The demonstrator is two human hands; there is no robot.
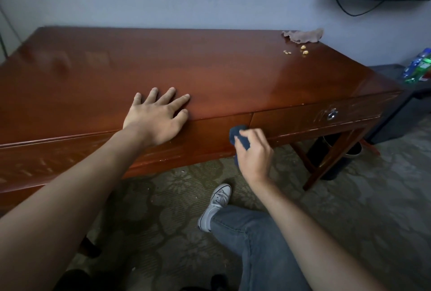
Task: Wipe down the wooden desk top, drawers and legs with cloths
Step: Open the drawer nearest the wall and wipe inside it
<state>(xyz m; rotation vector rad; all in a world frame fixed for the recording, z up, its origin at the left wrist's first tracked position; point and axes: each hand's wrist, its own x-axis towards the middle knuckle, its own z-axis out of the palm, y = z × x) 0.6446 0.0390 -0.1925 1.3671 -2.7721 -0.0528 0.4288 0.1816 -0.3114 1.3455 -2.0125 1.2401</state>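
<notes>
Desk (210, 66) cut off at left edge; long axis runs left to right along wall, far left legs out of sight. Left hand (156, 118) flat, fingers spread, palm pressed on desk top near front edge, holding nothing. Blue cloth (238, 135) bunched in right hand (254, 153), fingers clenched round it, against drawer front at seam between drawers; most of cloth hidden by hand. Drawer ring pull (331, 115) blurred. Brown cloth (303, 35) crumpled at far right corner, crumbs (303, 51) just beside. Bin (335, 157) under desk, partly hidden by leg (331, 162).

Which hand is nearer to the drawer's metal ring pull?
Right. The right hand, holding the blue cloth, is just left of the ring pull; the left hand rests flat on the desk top, much farther left.
</notes>
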